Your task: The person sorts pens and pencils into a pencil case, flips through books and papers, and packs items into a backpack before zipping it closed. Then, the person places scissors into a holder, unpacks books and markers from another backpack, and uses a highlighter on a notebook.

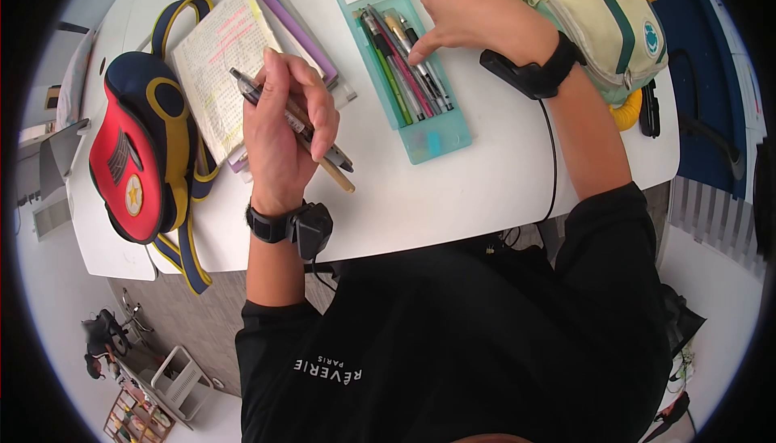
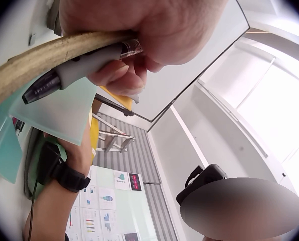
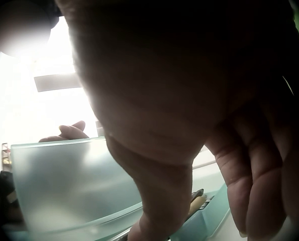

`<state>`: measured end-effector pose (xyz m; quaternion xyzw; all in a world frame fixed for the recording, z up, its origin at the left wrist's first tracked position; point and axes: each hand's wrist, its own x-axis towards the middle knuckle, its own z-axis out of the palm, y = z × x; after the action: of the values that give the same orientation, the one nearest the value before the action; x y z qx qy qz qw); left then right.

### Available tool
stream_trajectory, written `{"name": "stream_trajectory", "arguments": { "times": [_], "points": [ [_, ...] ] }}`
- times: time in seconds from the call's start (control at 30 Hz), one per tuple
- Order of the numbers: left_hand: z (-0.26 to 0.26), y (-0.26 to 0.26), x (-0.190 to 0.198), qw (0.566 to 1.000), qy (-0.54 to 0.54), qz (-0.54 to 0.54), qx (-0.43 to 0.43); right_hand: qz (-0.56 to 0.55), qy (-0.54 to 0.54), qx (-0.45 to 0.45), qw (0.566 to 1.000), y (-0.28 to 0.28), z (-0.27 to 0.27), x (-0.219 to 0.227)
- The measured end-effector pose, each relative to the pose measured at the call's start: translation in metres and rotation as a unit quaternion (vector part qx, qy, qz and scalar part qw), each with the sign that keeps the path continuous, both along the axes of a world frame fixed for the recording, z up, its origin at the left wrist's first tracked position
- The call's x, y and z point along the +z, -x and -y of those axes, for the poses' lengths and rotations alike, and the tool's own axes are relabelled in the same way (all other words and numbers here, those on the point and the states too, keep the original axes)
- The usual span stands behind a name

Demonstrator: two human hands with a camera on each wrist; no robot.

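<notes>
My left hand (image 1: 283, 124) grips a dark pen with a grey grip (image 2: 81, 68) together with a tan wooden stick (image 2: 44, 54); both slant down past the palm in the head view. To its right lies a teal pencil case (image 1: 436, 142), its lid standing along the left side, with several pens (image 1: 404, 63) inside. Over the case's far right edge is my right hand (image 1: 477, 14), thumb pointing down toward the pens. In the right wrist view its fingers (image 3: 262, 186) hang loosely extended, apart from the thumb, with nothing seen between them.
A handwritten notebook (image 1: 218, 63) lies on a stack of books left of the case. Beyond it sits a red and navy bag (image 1: 133, 160) with straps over the table edge. At the right are a cream and green backpack (image 1: 598, 31) and a black object (image 1: 649, 111).
</notes>
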<state>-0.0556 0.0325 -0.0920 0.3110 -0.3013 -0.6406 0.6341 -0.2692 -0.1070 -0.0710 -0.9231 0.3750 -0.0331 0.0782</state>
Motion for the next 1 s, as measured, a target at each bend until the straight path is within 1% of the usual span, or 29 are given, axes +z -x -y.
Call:
{"name": "stream_trajectory", "arguments": {
  "times": [0.03,0.1,0.13,0.2,0.23,0.27,0.3,0.33,0.4,0.47,0.53,0.57,0.6,0.63,0.7,0.73,0.77,0.8,0.83,0.87,0.9,0.97,1.0],
  "points": [
    [0.000,0.000,0.000,1.000,-0.004,0.001,0.004,0.001,0.000,-0.001,1.000,-0.001,0.000,0.001],
    [-0.001,0.001,0.001,1.000,-0.006,0.005,0.005,-0.086,-0.016,-0.020,0.996,-0.006,0.000,0.008],
    [0.000,0.001,0.001,1.000,-0.008,0.008,0.007,-0.085,-0.016,-0.021,0.996,-0.005,0.000,0.015],
    [0.000,0.001,0.001,1.000,-0.008,0.006,0.005,-0.079,-0.102,-0.022,0.991,-0.002,0.000,0.031],
    [0.000,0.001,0.001,1.000,-0.008,0.002,0.003,-0.079,-0.102,-0.022,0.991,-0.001,0.003,0.028],
    [0.000,0.001,0.000,1.000,-0.008,0.002,0.003,0.026,-0.089,-0.003,0.996,0.000,0.008,0.022],
    [0.000,0.002,0.000,1.000,-0.001,0.015,-0.001,0.130,-0.075,0.017,0.989,0.001,0.010,0.019],
    [0.000,0.002,0.000,1.000,0.007,0.027,-0.005,0.130,-0.076,0.018,0.989,0.001,0.011,0.019],
    [0.000,0.003,0.001,0.999,0.003,0.033,-0.004,0.254,-0.052,0.055,0.964,0.000,0.011,0.021],
    [-0.001,0.004,0.001,0.999,-0.001,0.038,-0.003,0.251,-0.032,0.055,0.966,-0.001,0.005,0.026],
    [-0.001,0.003,0.002,0.997,-0.007,0.076,-0.010,0.251,-0.012,0.059,0.966,-0.004,-0.006,0.035],
    [-0.002,0.003,0.001,0.996,-0.006,0.085,-0.010,0.266,0.000,0.041,0.963,-0.006,-0.015,0.041],
    [-0.002,0.003,0.003,0.996,-0.025,0.080,-0.015,0.283,0.012,0.025,0.959,-0.010,-0.021,0.046],
    [-0.002,0.003,0.005,0.996,-0.044,0.076,-0.019,0.290,0.010,0.035,0.956,-0.013,-0.023,0.048],
    [-0.003,0.001,0.004,0.994,-0.049,0.081,-0.054,0.333,-0.058,0.056,0.939,-0.014,-0.026,0.051],
    [-0.004,0.003,0.006,0.993,-0.047,0.081,-0.072,0.321,-0.130,0.010,0.938,-0.018,-0.029,0.059],
    [-0.005,0.003,0.007,0.992,-0.046,0.079,-0.092,0.322,-0.130,0.012,0.938,-0.021,-0.035,0.065],
    [-0.005,0.003,0.008,0.992,-0.046,0.079,-0.092,0.318,-0.157,0.032,0.934,-0.022,-0.042,0.070],
    [-0.005,0.003,0.008,0.988,-0.044,0.087,-0.118,0.314,-0.185,0.052,0.930,-0.022,-0.045,0.072],
    [-0.006,0.003,0.008,0.984,-0.043,0.094,-0.144,0.311,-0.243,0.044,0.918,-0.023,-0.038,0.060],
    [-0.007,0.003,0.010,0.984,-0.043,0.094,-0.145,0.311,-0.243,0.043,0.918,-0.026,-0.038,0.048],
    [-0.008,0.005,0.012,0.975,-0.062,0.128,-0.171,0.359,-0.158,0.132,0.910,-0.033,-0.042,0.030],
    [-0.009,0.006,0.013,0.971,-0.076,0.135,-0.182,0.333,-0.185,0.152,0.912,-0.033,-0.043,0.030]
  ]
}}
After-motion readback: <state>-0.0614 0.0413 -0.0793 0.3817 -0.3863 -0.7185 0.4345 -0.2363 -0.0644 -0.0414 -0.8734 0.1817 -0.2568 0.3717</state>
